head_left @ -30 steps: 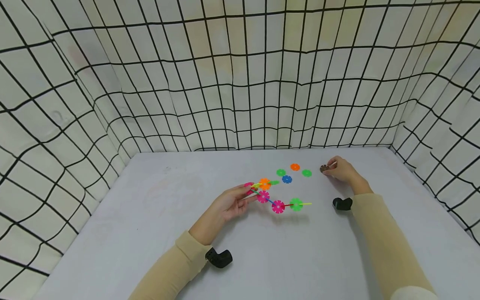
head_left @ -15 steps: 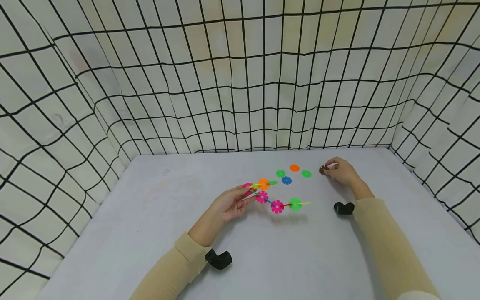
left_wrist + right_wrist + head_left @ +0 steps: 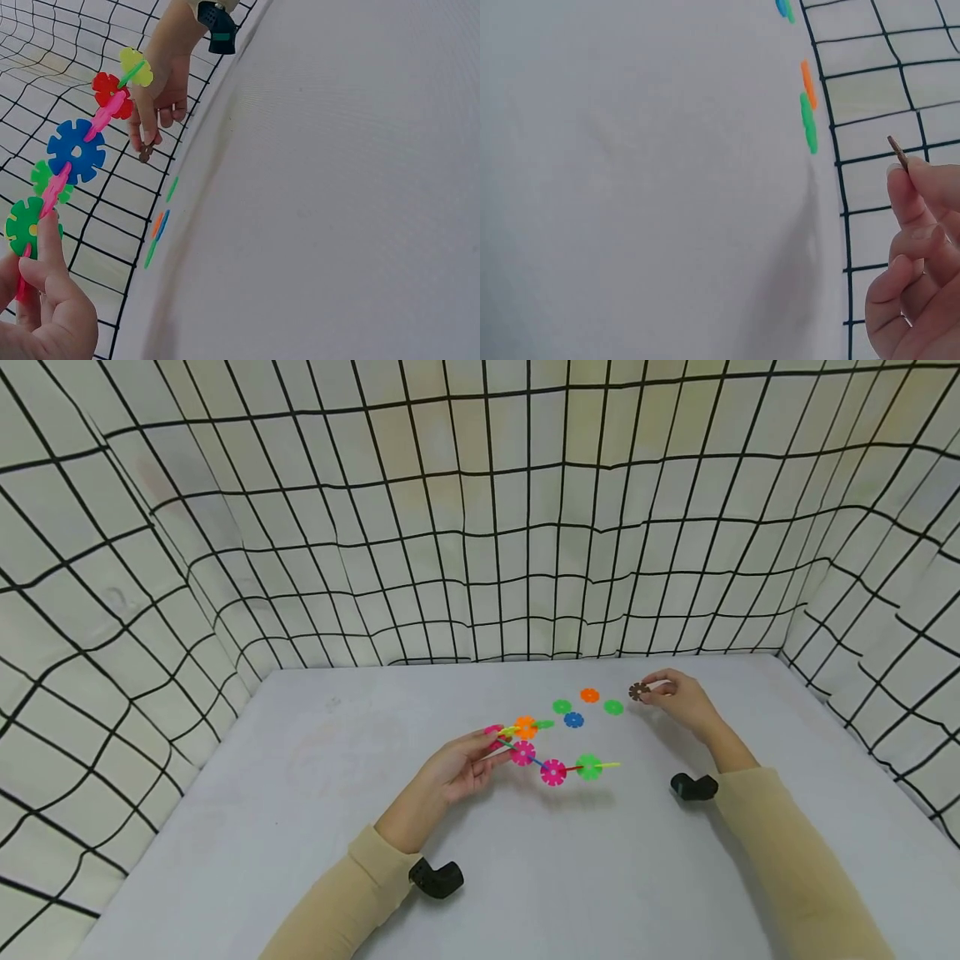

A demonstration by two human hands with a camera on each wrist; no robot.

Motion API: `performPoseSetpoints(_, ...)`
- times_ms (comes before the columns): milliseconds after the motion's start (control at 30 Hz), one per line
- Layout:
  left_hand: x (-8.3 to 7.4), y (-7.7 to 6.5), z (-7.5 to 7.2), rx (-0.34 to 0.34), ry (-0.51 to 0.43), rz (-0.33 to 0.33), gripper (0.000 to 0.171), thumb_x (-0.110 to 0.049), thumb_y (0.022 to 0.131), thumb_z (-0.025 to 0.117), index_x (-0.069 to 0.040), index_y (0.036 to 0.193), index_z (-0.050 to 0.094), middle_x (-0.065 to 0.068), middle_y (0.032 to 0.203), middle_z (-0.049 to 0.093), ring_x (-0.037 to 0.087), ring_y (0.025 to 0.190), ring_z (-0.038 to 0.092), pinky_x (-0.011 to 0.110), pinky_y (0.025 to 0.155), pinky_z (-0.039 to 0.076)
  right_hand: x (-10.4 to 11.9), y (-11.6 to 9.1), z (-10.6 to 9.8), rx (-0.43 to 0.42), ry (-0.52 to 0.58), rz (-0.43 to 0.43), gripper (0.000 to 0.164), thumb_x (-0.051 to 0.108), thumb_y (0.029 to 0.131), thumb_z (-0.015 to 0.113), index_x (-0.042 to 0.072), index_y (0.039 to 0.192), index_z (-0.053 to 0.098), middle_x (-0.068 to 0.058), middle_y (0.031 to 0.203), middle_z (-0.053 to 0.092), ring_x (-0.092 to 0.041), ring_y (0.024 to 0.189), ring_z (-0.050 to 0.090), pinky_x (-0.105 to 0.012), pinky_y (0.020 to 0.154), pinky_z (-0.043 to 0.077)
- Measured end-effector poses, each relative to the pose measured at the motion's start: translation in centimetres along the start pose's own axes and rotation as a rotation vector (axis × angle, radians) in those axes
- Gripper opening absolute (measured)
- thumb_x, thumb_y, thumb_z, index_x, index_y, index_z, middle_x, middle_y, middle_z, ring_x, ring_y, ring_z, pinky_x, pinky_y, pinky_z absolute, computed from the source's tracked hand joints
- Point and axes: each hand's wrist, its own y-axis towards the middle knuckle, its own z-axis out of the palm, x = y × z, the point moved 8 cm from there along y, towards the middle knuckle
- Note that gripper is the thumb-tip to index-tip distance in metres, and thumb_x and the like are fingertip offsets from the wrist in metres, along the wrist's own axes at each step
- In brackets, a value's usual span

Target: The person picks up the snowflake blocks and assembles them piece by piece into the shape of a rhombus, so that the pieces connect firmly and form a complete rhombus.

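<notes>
My left hand (image 3: 457, 770) pinches one end of a chain of slotted plastic flower discs (image 3: 553, 772) above the white table. Pink, green, orange and yellow pieces link edge to edge, and a branch with an orange disc (image 3: 527, 727) points right. In the left wrist view, thumb and fingers grip the chain near a green disc (image 3: 25, 227); a blue disc (image 3: 76, 151) sits further along. At the far right my right hand (image 3: 686, 703) holds a brown slotted disc (image 3: 638, 692) between thumb and forefinger. The right wrist view shows this brown disc (image 3: 898, 151) edge-on, apart from the chain.
Loose discs lie flat between the hands toward the back: an orange one (image 3: 590, 695), two green ones, one of them a green disc (image 3: 613, 707), and a blue one (image 3: 573, 720). Black grid netting (image 3: 510, 560) over white walls surrounds the table (image 3: 247, 827).
My right hand has raised the brown disc slightly and shifted it left, turning its face more toward the head camera. The left hand and chain stay almost still.
</notes>
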Motion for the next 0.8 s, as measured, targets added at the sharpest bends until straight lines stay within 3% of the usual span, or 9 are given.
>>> performPoseSetpoints(333, 0.0, -0.1, 0.1, 0.004, 0.005, -0.006, 0.029, -0.011, 0.108, 0.053, -0.002, 0.136, 0.052, 0.001, 0.096, 0.073, 0.011, 0.079, 0.074, 0.014, 0.059, 0.050, 3.1, -2.1, 1.1, 0.039, -0.009, -0.101, 0.042, 0.019, 0.101, 0.068, 0.000, 0.137, 0.057, -0.020, 0.112, 0.067, -0.038, 0.103, 0.060, -0.039, 0.082, 0.043)
performPoseSetpoints(800, 0.2, -0.1, 0.2, 0.006, -0.001, -0.015, 0.028, -0.011, 0.107, 0.054, -0.002, 0.134, 0.053, 0.001, 0.096, 0.073, 0.011, 0.079, 0.074, 0.013, 0.058, 0.050, 6.9, -4.8, 4.3, 0.156, 0.093, -0.194, 0.036, 0.015, 0.098, 0.072, 0.002, 0.130, 0.064, -0.019, 0.101, 0.071, -0.041, 0.097, 0.063, -0.043, 0.084, 0.050)
